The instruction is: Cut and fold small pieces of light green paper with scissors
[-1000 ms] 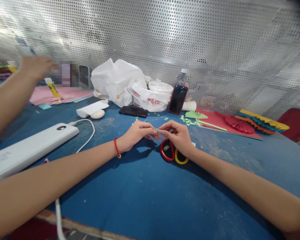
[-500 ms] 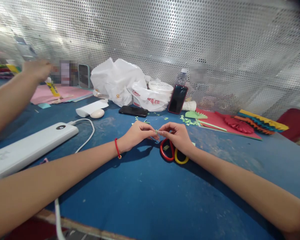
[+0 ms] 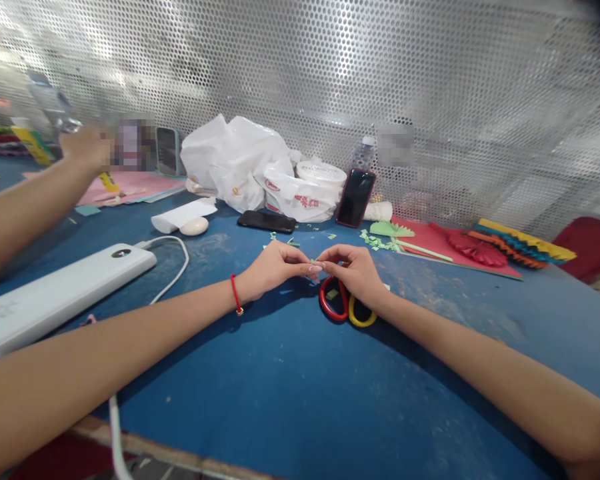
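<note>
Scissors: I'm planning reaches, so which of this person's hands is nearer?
Right. The right hand is right over the scissors, partly hiding them; the left hand is farther off, to their left.

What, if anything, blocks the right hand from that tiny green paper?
Nothing visible: the right hand and left hand meet at the fingertips around the tiny green paper. The scissors lie below.

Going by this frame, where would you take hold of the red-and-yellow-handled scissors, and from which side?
Probably by the red loop and yellow loop, coming from the wearer's side of the table. The scissors' loops point that way and seem to lie flat, with their near curves exposed. The right hand hides the rest, so the blades cannot be seen.
</note>
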`<state>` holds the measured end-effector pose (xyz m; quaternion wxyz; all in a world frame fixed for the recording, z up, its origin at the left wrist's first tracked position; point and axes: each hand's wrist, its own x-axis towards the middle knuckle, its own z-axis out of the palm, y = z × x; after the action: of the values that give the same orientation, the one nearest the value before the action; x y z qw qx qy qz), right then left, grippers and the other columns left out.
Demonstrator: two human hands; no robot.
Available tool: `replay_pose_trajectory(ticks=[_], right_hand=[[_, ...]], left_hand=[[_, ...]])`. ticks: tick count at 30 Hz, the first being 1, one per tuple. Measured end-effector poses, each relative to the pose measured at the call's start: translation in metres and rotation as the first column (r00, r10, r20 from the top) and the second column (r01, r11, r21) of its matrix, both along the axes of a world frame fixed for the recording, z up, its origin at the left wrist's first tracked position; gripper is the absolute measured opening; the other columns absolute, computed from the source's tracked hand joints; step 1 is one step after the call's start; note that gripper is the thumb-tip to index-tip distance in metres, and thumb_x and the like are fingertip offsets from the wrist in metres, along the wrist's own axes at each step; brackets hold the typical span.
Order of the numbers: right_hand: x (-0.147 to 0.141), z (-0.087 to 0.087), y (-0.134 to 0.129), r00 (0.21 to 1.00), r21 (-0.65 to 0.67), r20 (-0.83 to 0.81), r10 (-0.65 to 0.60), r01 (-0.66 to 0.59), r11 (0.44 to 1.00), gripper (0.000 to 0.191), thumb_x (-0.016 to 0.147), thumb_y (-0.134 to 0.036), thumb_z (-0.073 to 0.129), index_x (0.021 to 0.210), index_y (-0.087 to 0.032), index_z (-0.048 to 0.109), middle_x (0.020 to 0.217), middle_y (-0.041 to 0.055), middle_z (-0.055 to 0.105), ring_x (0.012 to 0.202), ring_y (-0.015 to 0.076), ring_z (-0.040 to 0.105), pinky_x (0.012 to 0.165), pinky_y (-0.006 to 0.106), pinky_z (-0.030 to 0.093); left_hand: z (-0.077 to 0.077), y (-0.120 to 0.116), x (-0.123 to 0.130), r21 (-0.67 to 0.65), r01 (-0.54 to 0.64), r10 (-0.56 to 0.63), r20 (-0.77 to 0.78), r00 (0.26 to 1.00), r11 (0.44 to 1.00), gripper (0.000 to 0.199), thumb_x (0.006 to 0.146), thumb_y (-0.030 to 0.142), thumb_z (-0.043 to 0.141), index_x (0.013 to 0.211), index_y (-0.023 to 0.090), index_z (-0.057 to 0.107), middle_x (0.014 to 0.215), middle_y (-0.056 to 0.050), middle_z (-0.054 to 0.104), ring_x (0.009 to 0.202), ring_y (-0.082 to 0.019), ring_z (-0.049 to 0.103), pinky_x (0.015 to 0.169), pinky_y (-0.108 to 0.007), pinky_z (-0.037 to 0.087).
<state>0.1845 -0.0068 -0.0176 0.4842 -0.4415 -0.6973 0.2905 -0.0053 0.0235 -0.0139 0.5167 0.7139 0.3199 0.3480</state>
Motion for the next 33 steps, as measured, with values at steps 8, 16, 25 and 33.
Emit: replay_pose_trajectory(ticks=[8, 16, 25, 33], right_hand=[[0.0021, -0.0019, 0.0012, 0.99, -0.111, -0.121, 0.075, -0.089, 0.99, 0.017, 0.071, -0.033, 0.078, 0.074, -0.018, 0.073, 0.072, 0.002, 0.072, 0.065, 0.0143, 0.063, 0.067, 0.028, 0.05], [-0.0004, -0.0023, 0.0, 0.991, -0.051, -0.112, 0.067, -0.073, 0.996, 0.022, 0.072, -0.038, 0.078, 0.074, -0.018, 0.069, 0.07, 0.0011, 0.068, 0.062, 0.0128, 0.059, 0.06, 0.026, 0.045], [-0.0025, -0.001, -0.0031, 0.979, -0.051, -0.02, 0.204, -0.205, 0.977, 0.033, 0.087, -0.049, 0.062, 0.074, -0.02, 0.056, 0.065, -0.0027, 0.056, 0.059, 0.0115, 0.05, 0.057, 0.024, 0.041], [-0.0033, -0.0022, -0.0061, 0.942, -0.039, 0.158, 0.298, -0.295, 0.955, 0.034, 0.097, -0.044, 0.048, 0.074, -0.02, 0.05, 0.065, -0.0016, 0.061, 0.063, 0.0129, 0.056, 0.065, 0.024, 0.043]], left_hand=[[0.006, 0.0012, -0.0039, -0.066, 0.059, -0.059, 0.004, 0.998, 0.996, 0.02, 0.069, 0.031, 0.081, 0.071, 0.011, 0.076, 0.07, -0.009, 0.076, 0.069, -0.018, 0.071, 0.074, -0.029, 0.057], [0.0067, 0.0018, -0.0037, -0.036, 0.071, -0.072, -0.026, 0.997, 0.997, 0.02, 0.067, 0.031, 0.082, 0.068, 0.012, 0.076, 0.069, -0.007, 0.076, 0.067, -0.015, 0.069, 0.069, -0.023, 0.054], [0.0058, 0.0021, -0.003, -0.035, 0.139, -0.141, -0.046, 0.989, 0.99, 0.014, 0.072, 0.028, 0.078, 0.07, 0.014, 0.077, 0.071, -0.006, 0.076, 0.069, -0.016, 0.07, 0.072, -0.024, 0.055], [0.006, 0.0044, -0.0036, -0.009, 0.207, -0.207, -0.058, 0.977, 0.978, 0.008, 0.071, 0.021, 0.074, 0.069, 0.014, 0.077, 0.07, -0.005, 0.077, 0.068, -0.015, 0.071, 0.07, -0.021, 0.055]])
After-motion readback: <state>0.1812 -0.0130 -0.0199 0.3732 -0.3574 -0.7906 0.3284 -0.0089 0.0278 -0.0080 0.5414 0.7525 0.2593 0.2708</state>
